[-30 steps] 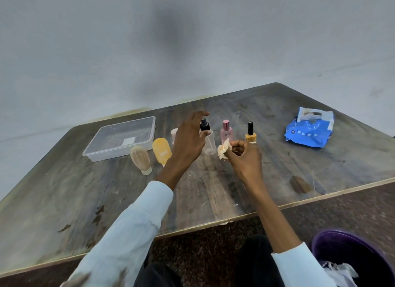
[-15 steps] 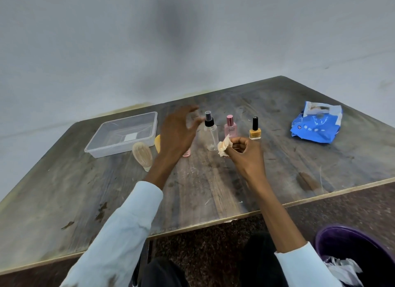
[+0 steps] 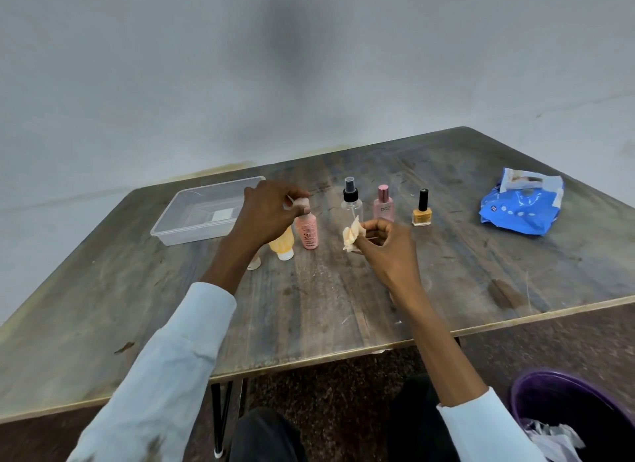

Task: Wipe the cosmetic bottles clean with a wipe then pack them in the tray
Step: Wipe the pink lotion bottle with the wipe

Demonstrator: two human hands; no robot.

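My left hand point(image 3: 264, 214) pinches the cap of a small pink tube bottle point(image 3: 308, 231), which hangs cap up just above the table. Beside it lies a yellow tube point(image 3: 282, 243), and a beige bottle point(image 3: 254, 263) shows only its cap behind my left wrist. My right hand point(image 3: 385, 245) holds a crumpled cream wipe point(image 3: 351, 235) between thumb and fingers, right of the pink tube. A clear spray bottle point(image 3: 351, 200), a pink perfume bottle point(image 3: 383, 203) and a yellow nail polish point(image 3: 422, 210) stand upright in a row behind. The clear plastic tray point(image 3: 178, 221) sits at the left.
A blue wipes pack point(image 3: 522, 205) lies at the table's far right. A purple bin point(image 3: 563, 413) holding white scraps stands on the floor at the lower right. The wooden table point(image 3: 309, 310) backs onto a grey wall.
My left hand moved left from the spray bottle, closed on the pink tube's cap and lifted it upright. My right hand kept hold of the wipe and barely moved.
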